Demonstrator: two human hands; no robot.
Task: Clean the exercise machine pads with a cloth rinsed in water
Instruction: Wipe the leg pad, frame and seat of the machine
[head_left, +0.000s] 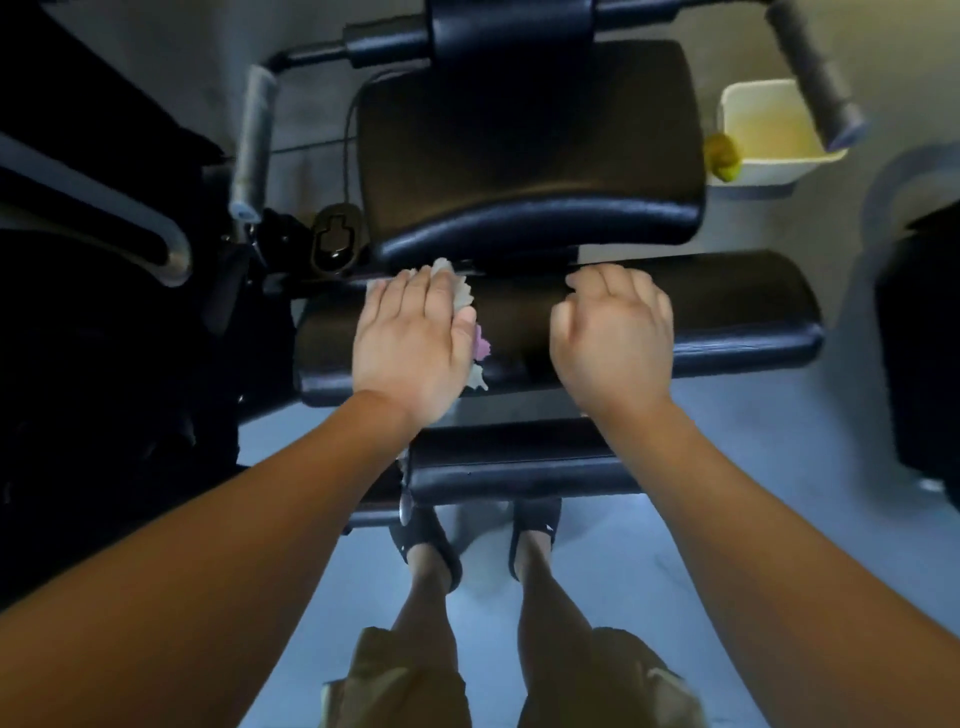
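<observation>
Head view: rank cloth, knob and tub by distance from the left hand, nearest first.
1. cloth: pressed under the left hand.
2. knob: just ahead, to the left.
3. tub: far right, on the floor.

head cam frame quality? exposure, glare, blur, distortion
Head view: dim and underexposed, so the machinery at left goes near black. Head view: soft sheen along the seat pad front edge, no hard glare. Head view: wide-angle bowing curves the long pad. Head view: soft, smeary detail overall; cloth under the left hand looks mushy. Head view: basin is the brightest area.
</observation>
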